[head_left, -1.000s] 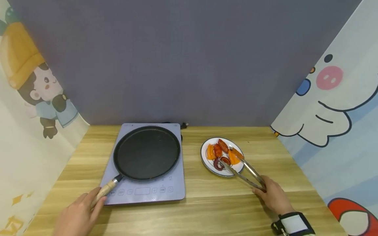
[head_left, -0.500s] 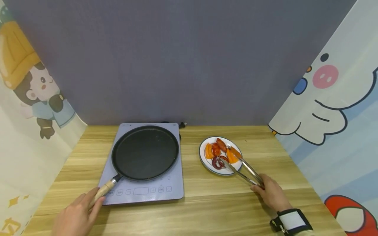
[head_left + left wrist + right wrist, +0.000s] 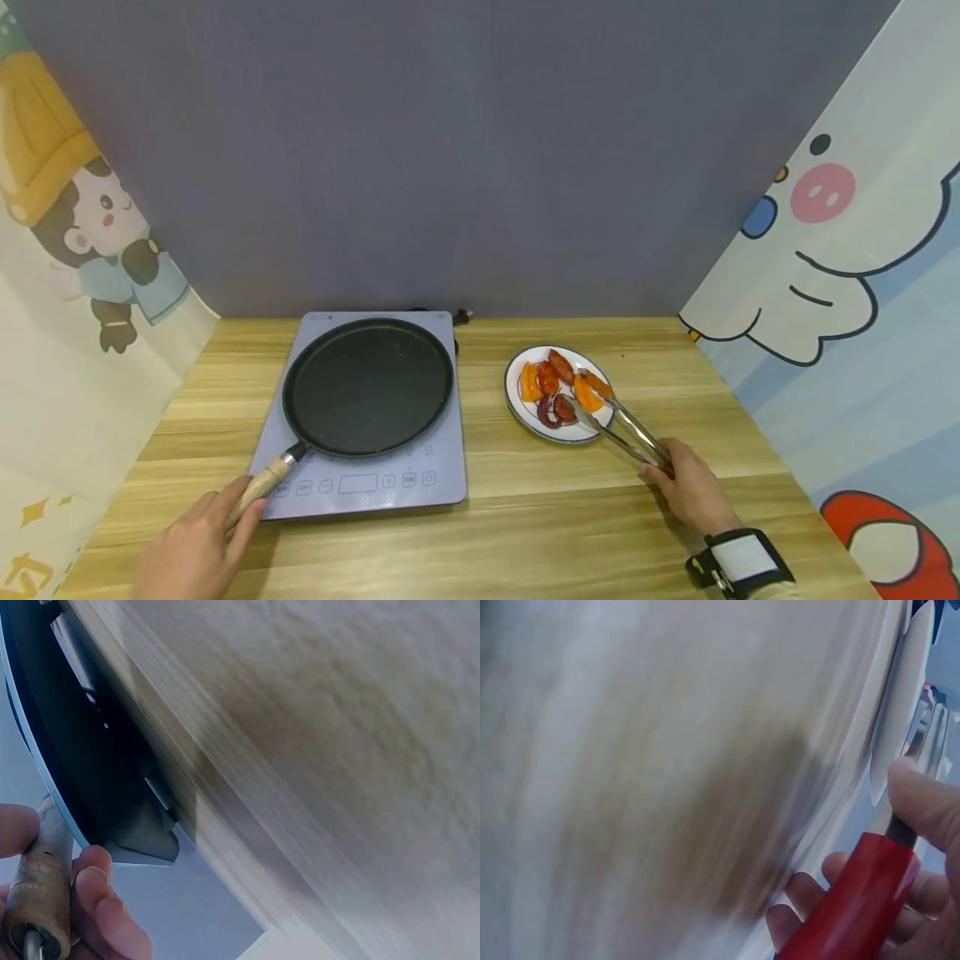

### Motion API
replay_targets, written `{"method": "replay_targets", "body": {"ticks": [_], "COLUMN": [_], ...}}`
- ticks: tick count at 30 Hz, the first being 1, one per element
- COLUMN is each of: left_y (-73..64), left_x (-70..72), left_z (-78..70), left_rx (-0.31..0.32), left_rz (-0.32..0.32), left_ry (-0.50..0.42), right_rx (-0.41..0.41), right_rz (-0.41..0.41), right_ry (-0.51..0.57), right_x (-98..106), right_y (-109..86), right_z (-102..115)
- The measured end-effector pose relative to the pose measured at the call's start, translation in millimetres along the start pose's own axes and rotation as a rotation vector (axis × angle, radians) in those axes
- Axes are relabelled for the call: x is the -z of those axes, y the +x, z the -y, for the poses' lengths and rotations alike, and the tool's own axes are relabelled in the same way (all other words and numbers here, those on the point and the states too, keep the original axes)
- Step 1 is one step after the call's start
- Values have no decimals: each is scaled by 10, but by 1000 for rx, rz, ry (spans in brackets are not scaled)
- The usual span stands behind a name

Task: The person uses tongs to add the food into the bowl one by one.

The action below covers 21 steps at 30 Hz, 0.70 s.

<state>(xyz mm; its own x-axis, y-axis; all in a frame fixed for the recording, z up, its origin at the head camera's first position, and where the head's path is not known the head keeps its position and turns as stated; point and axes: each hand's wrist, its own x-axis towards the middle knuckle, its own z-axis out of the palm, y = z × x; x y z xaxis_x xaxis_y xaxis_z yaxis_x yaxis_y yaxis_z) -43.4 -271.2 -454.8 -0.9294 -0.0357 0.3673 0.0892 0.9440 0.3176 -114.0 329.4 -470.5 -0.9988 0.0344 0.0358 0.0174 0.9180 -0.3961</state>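
My left hand [image 3: 197, 537] grips the wooden handle [image 3: 258, 490] of a flat black griddle pan [image 3: 369, 387], which sits on a pale induction cooker [image 3: 450, 479]. The left wrist view shows thumb and fingers around that handle [image 3: 43, 889]. My right hand [image 3: 693, 487] holds metal tongs [image 3: 633, 429], arms slightly spread. Their tips reach over a white plate [image 3: 517, 415], one at a round reddish-brown slice [image 3: 565, 407], the other by an orange strip [image 3: 596, 384]. In the right wrist view, a red handle part [image 3: 855, 904] lies within the right fingers.
Yellow pepper pieces [image 3: 529, 382], red sausage-like pieces [image 3: 560, 366] and a purple curl [image 3: 548, 412] share the plate. A black plug [image 3: 462, 317] lies behind the cooker. A grey panel [image 3: 480, 167] stands along the wooden table's [image 3: 495, 542] back, with printed walls both sides.
The tongs' arms have drawn a little closer together, the lower tip moving right over the round slice. The left hand keeps its grip on the pan handle. The head view shifts slightly.
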Motion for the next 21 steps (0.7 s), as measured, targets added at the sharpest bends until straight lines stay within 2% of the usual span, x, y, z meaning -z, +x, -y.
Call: {"method": "replay_targets", "body": {"ticks": [5,14,21], "left_y": [-1,-7,-7], "left_x": [-4,-18,-22], "left_z": [10,17,16], "left_rx": [-10,-20,-39], "left_rz": [-11,-24,-47], "left_ry": [0,-2,-9], "right_rx": [-3,72,81], "right_rz": [-23,-112,-93], "right_ry": [-1,-19,-19], "right_x": [-3,40,108], "right_y": [4,94,146], "right_z": [6,-2,37]}}
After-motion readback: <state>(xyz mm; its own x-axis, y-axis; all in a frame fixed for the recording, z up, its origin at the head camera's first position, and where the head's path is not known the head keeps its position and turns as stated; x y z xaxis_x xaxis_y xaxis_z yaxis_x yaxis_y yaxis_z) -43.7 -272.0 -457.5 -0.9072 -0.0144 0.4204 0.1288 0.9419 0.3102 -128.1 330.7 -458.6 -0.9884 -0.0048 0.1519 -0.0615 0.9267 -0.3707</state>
